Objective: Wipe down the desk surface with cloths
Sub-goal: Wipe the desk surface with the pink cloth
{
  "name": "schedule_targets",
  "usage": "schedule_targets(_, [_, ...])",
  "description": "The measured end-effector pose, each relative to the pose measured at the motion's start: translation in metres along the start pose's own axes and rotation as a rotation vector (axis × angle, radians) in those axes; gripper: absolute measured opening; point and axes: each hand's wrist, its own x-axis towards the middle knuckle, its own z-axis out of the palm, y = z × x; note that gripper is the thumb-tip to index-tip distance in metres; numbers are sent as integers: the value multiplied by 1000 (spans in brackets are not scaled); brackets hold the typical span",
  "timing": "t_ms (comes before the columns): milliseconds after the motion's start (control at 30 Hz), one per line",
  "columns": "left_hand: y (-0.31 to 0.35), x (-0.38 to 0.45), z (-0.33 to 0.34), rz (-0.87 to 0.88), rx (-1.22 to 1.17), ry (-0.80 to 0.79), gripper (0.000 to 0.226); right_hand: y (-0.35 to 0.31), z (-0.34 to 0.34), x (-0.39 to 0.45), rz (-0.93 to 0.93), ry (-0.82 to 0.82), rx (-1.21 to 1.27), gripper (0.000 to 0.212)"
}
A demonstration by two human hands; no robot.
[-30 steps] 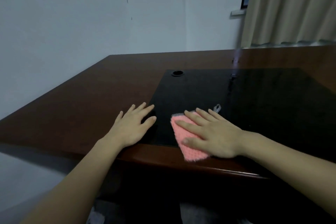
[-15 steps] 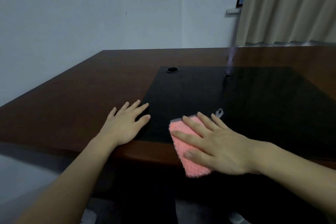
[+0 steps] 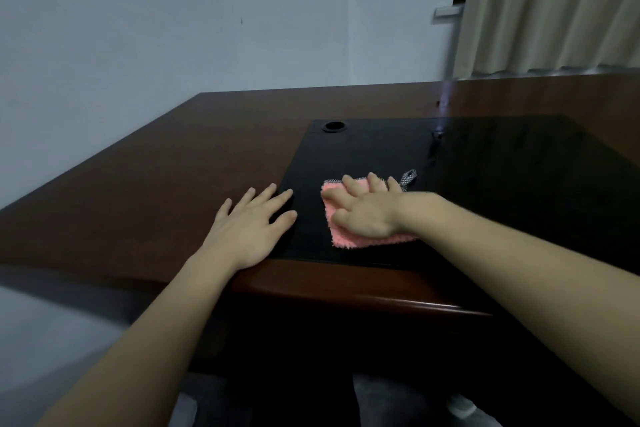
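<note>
- On the black inlay (image 3: 485, 184) of the desk (image 3: 156, 191), near its front left corner, lies your pink cloth (image 3: 349, 239): a fluffy, looped weave, roughly square, with a grey checked trim along its far edge and a small grey hanging loop (image 3: 408, 177) sticking out at the far right corner.
- Your right hand (image 3: 367, 210) lies flat on top of the cloth, fingers straight and slightly spread, pressing it down onto the dark surface; the fingertips reach the cloth's far edge and the near strip of pink shows below the heel of your palm.
- Your left hand (image 3: 252, 222) rests palm down just beside the cloth, apart from it, fingers extended and loosely spread; it straddles the border where the brown wood meets the black inlay.
- Compared with half a second ago, the cloth sits wholly on the inlay, farther from you; then its near corner hung past the front edge of the desk. Your right hand has moved forward with it, and your left hand is where it was.
- Farther out, a round cable grommet (image 3: 334, 126) sits at the inlay's far left corner, a pale wall (image 3: 138, 45) stands behind the desk, and a beige curtain (image 3: 554, 3) hangs at the far right.
</note>
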Motion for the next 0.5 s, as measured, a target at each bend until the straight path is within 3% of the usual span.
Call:
schedule_targets(167, [-2, -1, 0, 6, 14, -6, 56, 0, 23, -36, -65, 182, -109, 59])
schedule_targets(300, [-1, -1, 0, 4, 22, -17, 55, 14, 35, -84, -180, 126, -86, 59])
schedule_targets(500, [0, -2, 0, 7, 17, -8, 55, 37, 35, -92, -144, 81, -46, 57])
